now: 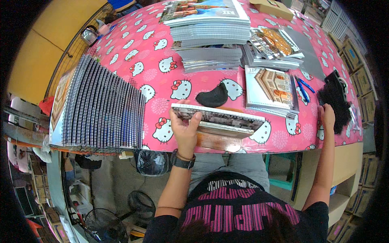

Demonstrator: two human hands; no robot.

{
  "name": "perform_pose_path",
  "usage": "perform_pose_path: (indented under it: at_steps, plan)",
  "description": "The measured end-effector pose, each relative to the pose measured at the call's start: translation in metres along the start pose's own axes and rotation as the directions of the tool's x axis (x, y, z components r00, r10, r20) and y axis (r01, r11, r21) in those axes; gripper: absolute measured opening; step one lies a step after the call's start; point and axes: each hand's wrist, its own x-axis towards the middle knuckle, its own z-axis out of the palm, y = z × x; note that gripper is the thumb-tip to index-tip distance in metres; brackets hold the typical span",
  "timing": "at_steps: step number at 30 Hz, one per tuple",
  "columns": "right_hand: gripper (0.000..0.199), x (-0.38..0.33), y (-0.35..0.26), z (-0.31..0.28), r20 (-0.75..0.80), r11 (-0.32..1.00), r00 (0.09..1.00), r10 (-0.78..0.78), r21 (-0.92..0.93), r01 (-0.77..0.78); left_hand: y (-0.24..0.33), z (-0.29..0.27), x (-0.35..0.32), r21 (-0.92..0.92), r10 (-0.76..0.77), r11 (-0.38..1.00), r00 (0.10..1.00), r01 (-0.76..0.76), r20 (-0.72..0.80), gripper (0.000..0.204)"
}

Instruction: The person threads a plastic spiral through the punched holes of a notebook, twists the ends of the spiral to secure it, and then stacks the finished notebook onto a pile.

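My left hand point(186, 126) grips a stack of printed pages point(219, 116) near its left end, thumb on the near side. The stack stands on its long edge and leans, its pale edge upward. Beneath it is a flat metal-looking block point(225, 130) on a brown board point(221, 142) at the table's near edge. My right hand point(328, 117) reaches to the left side of a bristly black pile of what looks like binding wires point(338, 105). Its fingers are drawn together; what they hold, if anything, is too small to make out. A curved black pad point(212, 96) lies beyond the page stack.
On the pink patterned tablecloth point(158, 106), a long row of spiral-bound booklets point(105, 109) stands at left. Tall page stacks point(210, 34) rise at the back. At right are a smaller stack point(271, 89), blue pens point(303, 89) and an open cardboard box point(340, 170) below the edge.
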Motion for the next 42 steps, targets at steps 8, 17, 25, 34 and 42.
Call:
perform_pose_path:
  at_steps: [8,17,25,34,42]
  plan:
    - [0.016,0.011,-0.013,-0.017,0.045,0.995,0.994,0.096,0.032,-0.098,0.004,-0.004,0.019,-0.006,0.001,1.0,0.999,-0.001,0.043,0.034]
    - [0.032,-0.035,-0.133,-0.139,-0.094,0.717,0.993,-0.077,0.686,0.12,0.025,0.005,0.011,0.407,0.3,0.88,0.951,-0.245,-0.076,0.064]
    - [0.027,-0.101,-0.246,-0.16,0.076,0.393,0.813,-0.578,0.899,0.195,0.077,0.065,-0.03,0.601,0.213,0.459,0.738,-0.654,0.64,0.047]
    - [0.026,-0.109,-0.264,-0.141,-0.11,0.178,0.818,-0.564,0.951,0.251,0.052,0.056,-0.032,0.385,0.357,0.594,0.66,-0.706,0.661,0.023]
    - [0.025,-0.109,-0.266,-0.146,-0.112,0.205,0.759,-0.642,0.928,0.311,0.052,0.054,-0.032,0.374,0.362,0.598,0.656,-0.709,0.662,0.023]
